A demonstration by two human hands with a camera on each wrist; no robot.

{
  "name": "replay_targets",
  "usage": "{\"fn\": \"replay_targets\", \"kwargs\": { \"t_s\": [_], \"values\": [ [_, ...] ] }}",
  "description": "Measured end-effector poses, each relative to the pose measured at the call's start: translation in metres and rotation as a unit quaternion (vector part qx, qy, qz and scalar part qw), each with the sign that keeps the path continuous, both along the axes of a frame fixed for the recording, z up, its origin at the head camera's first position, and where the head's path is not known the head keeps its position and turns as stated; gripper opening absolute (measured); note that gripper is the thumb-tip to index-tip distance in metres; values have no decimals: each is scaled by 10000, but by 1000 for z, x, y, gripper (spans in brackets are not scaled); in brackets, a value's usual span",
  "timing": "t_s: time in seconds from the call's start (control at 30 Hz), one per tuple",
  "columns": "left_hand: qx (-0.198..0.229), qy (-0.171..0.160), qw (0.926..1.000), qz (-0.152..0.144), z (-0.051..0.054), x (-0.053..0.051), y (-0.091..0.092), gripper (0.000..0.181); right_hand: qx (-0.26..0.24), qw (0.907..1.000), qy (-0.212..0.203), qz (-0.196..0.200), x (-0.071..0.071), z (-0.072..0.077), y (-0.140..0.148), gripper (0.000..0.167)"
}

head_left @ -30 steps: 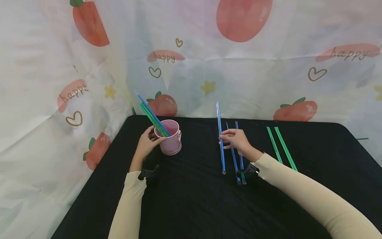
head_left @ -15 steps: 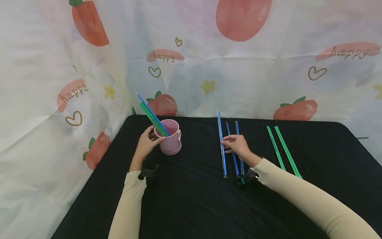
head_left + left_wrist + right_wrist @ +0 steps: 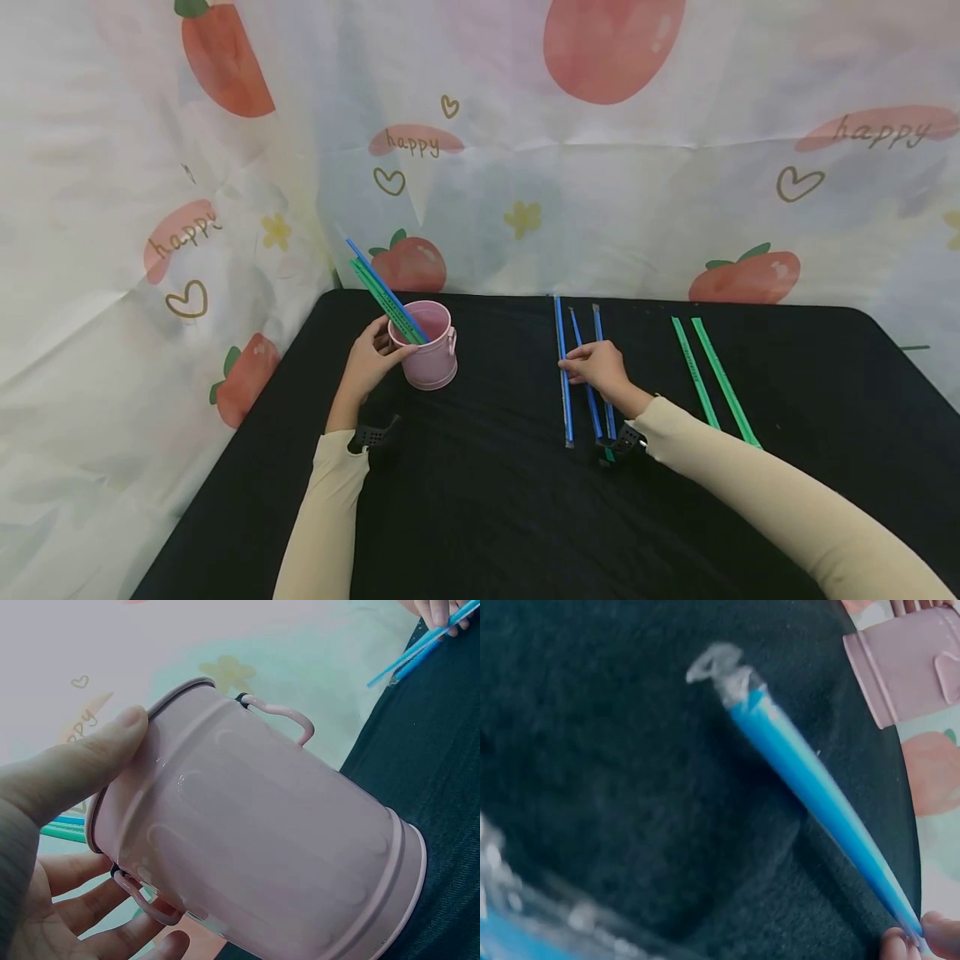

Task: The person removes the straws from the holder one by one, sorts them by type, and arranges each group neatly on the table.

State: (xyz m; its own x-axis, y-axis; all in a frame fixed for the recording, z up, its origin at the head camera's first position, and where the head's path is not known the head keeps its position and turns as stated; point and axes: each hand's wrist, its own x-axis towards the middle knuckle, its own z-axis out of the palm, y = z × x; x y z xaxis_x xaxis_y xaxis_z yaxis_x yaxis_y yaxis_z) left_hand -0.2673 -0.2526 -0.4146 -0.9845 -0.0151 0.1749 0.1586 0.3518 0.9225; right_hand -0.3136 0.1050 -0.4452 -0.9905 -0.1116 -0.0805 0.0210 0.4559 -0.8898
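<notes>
My left hand grips the rim of a small pink bucket standing upright, thumb and fingers about its left side. The left wrist view shows its looped handles. Green straws and a blue straw lean out of it to the left. My right hand pinches a blue straw in a clear wrapper near its middle; it lies low over the table or on it. Two more blue straws lie just right of it, partly hidden under that hand. A green bit shows by the wrist.
Two green straws lie farther right, their near ends hidden by the right sleeve. A black cloth covers the table. Behind and left hangs a printed curtain.
My right hand has lowered the blue straw toward the table, bringing it nearer and slightly right, closer to the two other blue straws. My left hand and the bucket have stayed put.
</notes>
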Motion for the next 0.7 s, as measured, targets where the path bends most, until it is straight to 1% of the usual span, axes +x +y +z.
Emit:
{"fn": "replay_targets", "kwargs": {
  "t_s": [0.1, 0.2, 0.23, 0.47, 0.7],
  "values": [
    [23, -74, 10000, 29, 0, 0, 0, 73, 91, 10000, 29, 18, -1, -1, 0, 26],
    [6, -64, 10000, 49, 0, 0, 0, 72, 128, 9999, 47, 65, -1, -1, 0, 25],
    [-3, -31, 10000, 58, -3, -2, -1, 72, 155, 9998, 54, 77, -1, -1, 0, 24],
    [12, -62, 10000, 41, -2, -2, 0, 71, 439, 9988, 145, 145, -1, 2, -2, 20],
    [-45, -38, 10000, 50, -2, -2, -1, 71, 411, 9990, 56, 143, 0, 5, -3, 21]
  ]
}}
